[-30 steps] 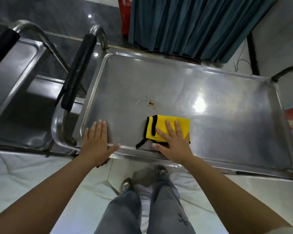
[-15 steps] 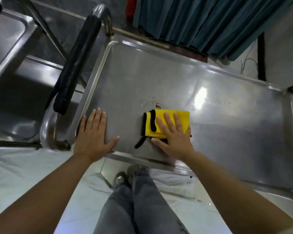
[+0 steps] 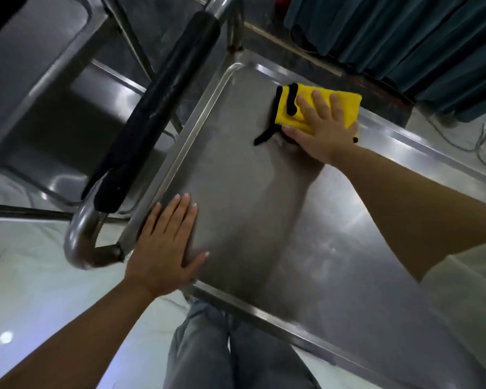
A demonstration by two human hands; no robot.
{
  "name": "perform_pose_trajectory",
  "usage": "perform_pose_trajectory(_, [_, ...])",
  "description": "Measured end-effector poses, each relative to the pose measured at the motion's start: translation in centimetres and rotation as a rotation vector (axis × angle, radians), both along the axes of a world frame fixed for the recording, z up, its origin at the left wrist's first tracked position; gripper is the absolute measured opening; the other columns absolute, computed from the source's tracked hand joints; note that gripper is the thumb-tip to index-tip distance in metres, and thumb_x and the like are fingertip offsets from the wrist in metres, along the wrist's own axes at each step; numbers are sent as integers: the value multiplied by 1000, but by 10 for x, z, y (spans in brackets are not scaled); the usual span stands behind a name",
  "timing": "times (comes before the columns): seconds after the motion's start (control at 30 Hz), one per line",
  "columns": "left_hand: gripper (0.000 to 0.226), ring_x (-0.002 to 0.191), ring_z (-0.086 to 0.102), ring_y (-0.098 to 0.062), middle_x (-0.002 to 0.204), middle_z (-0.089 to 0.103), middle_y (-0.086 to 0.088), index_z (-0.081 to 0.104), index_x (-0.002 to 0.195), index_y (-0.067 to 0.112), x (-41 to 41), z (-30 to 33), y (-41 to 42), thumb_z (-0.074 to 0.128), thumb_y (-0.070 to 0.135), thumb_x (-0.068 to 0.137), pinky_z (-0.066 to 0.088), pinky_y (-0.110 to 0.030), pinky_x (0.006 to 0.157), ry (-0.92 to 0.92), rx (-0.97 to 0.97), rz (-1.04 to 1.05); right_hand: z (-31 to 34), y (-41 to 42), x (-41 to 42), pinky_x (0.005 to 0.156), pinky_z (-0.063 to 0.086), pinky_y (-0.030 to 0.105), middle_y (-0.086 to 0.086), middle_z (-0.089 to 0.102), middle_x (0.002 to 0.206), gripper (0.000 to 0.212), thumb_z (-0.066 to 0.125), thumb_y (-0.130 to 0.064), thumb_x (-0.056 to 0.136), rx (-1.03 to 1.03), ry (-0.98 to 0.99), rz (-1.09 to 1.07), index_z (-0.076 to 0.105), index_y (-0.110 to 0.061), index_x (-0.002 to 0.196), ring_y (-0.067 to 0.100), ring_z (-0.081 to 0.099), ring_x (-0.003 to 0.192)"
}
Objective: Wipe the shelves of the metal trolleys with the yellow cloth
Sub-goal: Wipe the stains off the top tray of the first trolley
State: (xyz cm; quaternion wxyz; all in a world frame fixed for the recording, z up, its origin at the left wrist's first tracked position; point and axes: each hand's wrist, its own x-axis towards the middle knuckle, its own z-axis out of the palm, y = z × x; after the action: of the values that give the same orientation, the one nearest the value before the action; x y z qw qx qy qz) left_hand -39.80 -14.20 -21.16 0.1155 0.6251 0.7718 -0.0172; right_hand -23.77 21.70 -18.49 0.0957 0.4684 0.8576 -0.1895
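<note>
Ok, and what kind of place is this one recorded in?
Probably a clinic or some similar institutional room, though that is uncertain: two steel trolleys, the near one and another beside it, stand on a glossy tiled floor, with a teal curtain behind.

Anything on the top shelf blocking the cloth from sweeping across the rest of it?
Nothing visible does. The right hand presses the yellow cloth flat near the far rim of the top shelf. The only other thing on the shelf is the left hand, resting flat at the near left corner.
</note>
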Motion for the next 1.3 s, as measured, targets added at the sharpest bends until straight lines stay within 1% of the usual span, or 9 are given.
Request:
perform_pose_trajectory(0.17, [89,149,5,-24,162,8,-11,14,153,8,-8,3,7,30,68,89,14,-51,118,10,19,4,2,-8,-15,104,-7,72,-14,-8,160,82,22,-92,69,27,41,57,4,-58,142,22,-18,146])
perform_pose_trajectory(0.4, [88,149,9,-25,161,12,-12,18,152,7,-10,7,10,30,67,89,14,-50,118,-11,28,-7,9,-115,15,108,-2,69,-12,-1,160,80,28,-83,75,92,105,351,12,-50,146,21,-13,147])
perform_pose_trajectory(0.6, [86,149,11,-25,159,17,-13,22,151,5,-10,9,10,31,64,90,13,-48,119,-7,25,-4,14,-212,63,104,13,70,-4,14,159,76,34,-80,80,118,116,380,25,-43,146,29,3,148])
perform_pose_trajectory(0.77, [82,148,15,-27,157,23,-17,27,149,0,-9,15,10,32,59,91,16,-52,118,-31,48,-4,17,-277,77,102,15,74,-3,9,161,76,32,-79,83,51,52,358,17,-43,149,31,0,148])
perform_pose_trajectory(0.87, [79,147,15,-32,156,23,-22,26,148,-4,-12,18,6,29,54,93,12,-57,117,-5,53,72,23,-269,64,105,8,72,-9,2,160,72,27,-79,82,-7,31,296,12,-49,146,27,-9,147])
perform_pose_trajectory(1.0, [70,148,9,-31,157,18,-22,24,149,-3,-19,18,-1,27,41,94,5,-55,118,66,43,184,25,-243,18,108,-2,69,-19,-17,156,72,19,-83,78,-45,-23,129,-3,-57,142,16,-25,143])
perform_pose_trajectory(1.13, [70,148,9,-30,158,15,-20,21,150,0,-22,19,3,29,37,92,6,-51,120,68,71,205,23,-203,-42,108,-4,69,-19,-16,157,69,24,-79,81,-97,-9,37,-1,-58,142,17,-22,144])
perform_pose_trajectory(1.2, [72,149,8,-30,159,14,-20,20,150,0,-27,18,4,30,38,90,6,-50,120,68,59,202,22,-196,-53,107,-6,69,-18,-15,158,67,25,-77,83,-89,-6,61,0,-58,142,17,-22,144])
perform_pose_trajectory(1.3, [75,149,5,-30,159,11,-21,17,151,-1,-31,18,2,25,38,88,2,-49,120,75,39,199,22,-218,-35,108,-1,70,-13,-15,158,68,25,-76,85,3,-14,246,0,-54,144,20,-23,144])
